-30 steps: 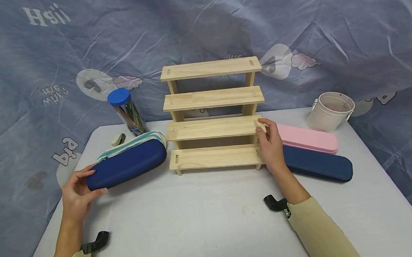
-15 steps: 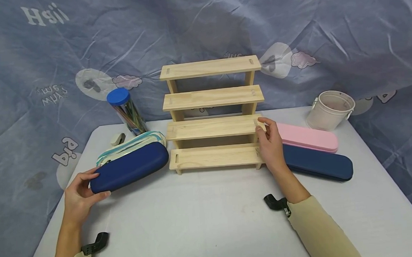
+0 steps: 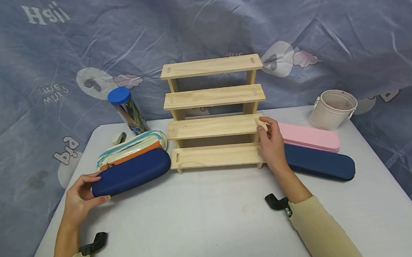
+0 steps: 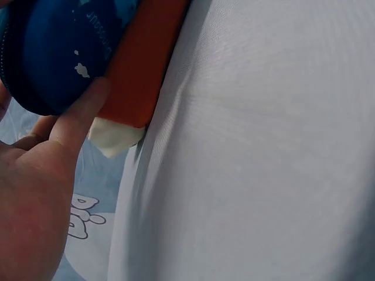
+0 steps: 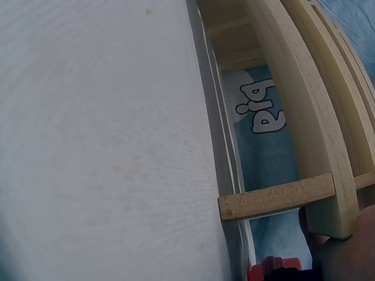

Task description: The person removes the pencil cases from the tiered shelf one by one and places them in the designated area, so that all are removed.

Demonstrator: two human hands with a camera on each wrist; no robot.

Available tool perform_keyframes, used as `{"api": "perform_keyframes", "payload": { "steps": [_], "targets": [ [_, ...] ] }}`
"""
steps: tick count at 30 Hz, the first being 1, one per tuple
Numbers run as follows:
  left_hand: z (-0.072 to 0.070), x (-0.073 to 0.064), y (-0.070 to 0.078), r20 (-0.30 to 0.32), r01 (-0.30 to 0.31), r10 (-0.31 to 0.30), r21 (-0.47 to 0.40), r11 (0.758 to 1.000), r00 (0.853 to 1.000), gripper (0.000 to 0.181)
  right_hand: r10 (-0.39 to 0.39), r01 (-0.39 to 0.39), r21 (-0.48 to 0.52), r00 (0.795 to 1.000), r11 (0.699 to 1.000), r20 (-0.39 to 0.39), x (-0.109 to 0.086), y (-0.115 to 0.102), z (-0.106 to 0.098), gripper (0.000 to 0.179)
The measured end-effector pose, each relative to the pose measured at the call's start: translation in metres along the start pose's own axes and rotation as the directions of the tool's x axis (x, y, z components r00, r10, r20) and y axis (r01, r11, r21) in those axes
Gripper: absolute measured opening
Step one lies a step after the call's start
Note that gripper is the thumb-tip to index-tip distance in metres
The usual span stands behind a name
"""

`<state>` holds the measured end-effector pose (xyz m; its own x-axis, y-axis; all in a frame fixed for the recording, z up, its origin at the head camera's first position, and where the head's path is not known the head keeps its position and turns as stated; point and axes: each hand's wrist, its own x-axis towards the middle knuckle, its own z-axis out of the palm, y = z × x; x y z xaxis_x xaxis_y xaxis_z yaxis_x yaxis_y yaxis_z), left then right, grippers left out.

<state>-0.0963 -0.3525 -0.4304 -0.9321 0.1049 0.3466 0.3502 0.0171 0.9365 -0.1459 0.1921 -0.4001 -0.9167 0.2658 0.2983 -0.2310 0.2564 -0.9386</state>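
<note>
My left hand grips a blue zip pencil case by its left end, thumb in front and fingers behind. White print on the case's underside shows beside the thumb in the left wrist view. Right behind it lie an orange case and a cream pouch with teal stripes. In the middle stands a four-step wooden display shelf, its boards bare. My right hand holds the right end of its second-lowest board; in the right wrist view part of that hand shows low at the board's end.
To the right lie a pink case and a dark navy case, with a white bucket behind them. A blue-lidded jar of sticks and a small whitish-green item stand back left. A patterned cloth hangs behind the table.
My left hand has drawn the blue pencil case slightly toward me and to the right, uncovering the orange case behind it. The right hand stays at the shelf.
</note>
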Motion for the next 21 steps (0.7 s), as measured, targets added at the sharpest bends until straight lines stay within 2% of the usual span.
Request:
{"api": "perform_keyframes", "payload": {
  "steps": [4,10,14,17,21],
  "targets": [
    [-0.001,0.0,-0.001,0.005,-0.011,0.011,-0.017,1.0,1.0,0.066,-0.004,0.003,-0.006,1.0,1.0,-0.003,0.0,-0.002,0.001,0.038],
    [-0.007,-0.003,-0.003,0.003,0.015,-0.015,0.004,1.0,1.0,0.067,-0.004,0.004,0.015,1.0,1.0,0.0,0.0,-0.004,0.002,0.037],
    [-0.01,-0.005,-0.005,0.006,0.041,-0.041,0.05,0.998,0.999,0.068,-0.009,0.009,0.012,1.0,1.0,0.005,0.002,0.001,0.002,0.038],
    [-0.01,-0.005,-0.007,0.017,0.053,-0.055,0.1,0.994,0.998,0.068,-0.013,0.013,0.016,1.0,1.0,-0.002,0.006,0.014,0.002,0.038],
    [-0.01,-0.004,-0.011,0.03,0.095,-0.104,0.219,0.971,0.994,0.063,0.001,-0.001,0.014,1.0,1.0,-0.017,0.011,0.031,0.001,0.037]
  ]
}}
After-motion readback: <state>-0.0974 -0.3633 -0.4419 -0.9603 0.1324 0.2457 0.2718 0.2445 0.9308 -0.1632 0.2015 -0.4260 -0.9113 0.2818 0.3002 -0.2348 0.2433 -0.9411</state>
